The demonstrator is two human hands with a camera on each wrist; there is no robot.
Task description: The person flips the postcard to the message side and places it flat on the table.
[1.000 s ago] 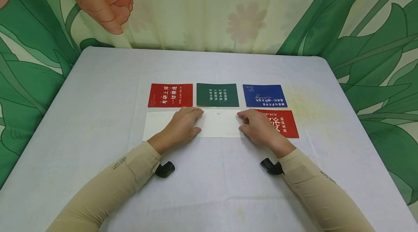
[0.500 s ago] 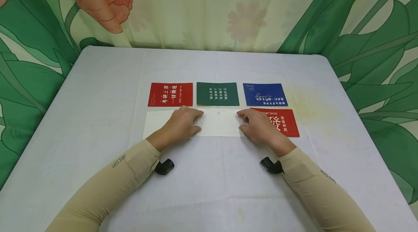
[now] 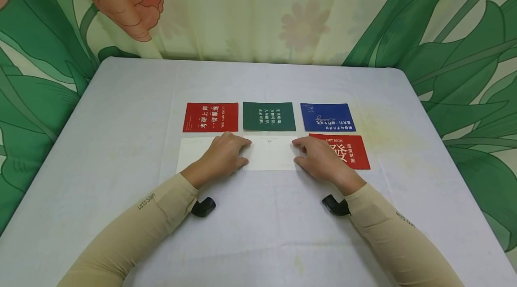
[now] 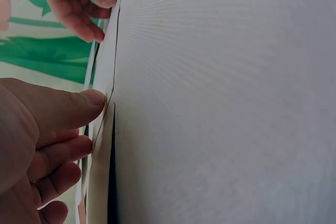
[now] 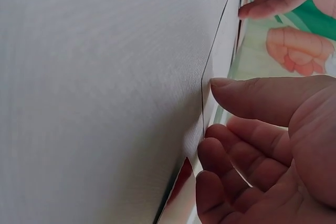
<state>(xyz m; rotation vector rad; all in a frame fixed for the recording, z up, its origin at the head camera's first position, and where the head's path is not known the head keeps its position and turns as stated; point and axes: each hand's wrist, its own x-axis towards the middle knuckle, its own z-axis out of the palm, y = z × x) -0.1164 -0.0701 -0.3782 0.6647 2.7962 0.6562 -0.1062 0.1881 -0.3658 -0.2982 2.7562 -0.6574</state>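
Card, white, is lying on the worktop just in front of the green card, left hand and right hand bracketing its sides, probably to keep it square. Each grip is standing apart, thumb away from forefinger. Compared with half a second ago, it is perhaps sitting slightly nearer the person.

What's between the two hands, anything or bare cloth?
A white card, lying flat; the head view shows it, with the left hand at its left edge and the right hand at its right.
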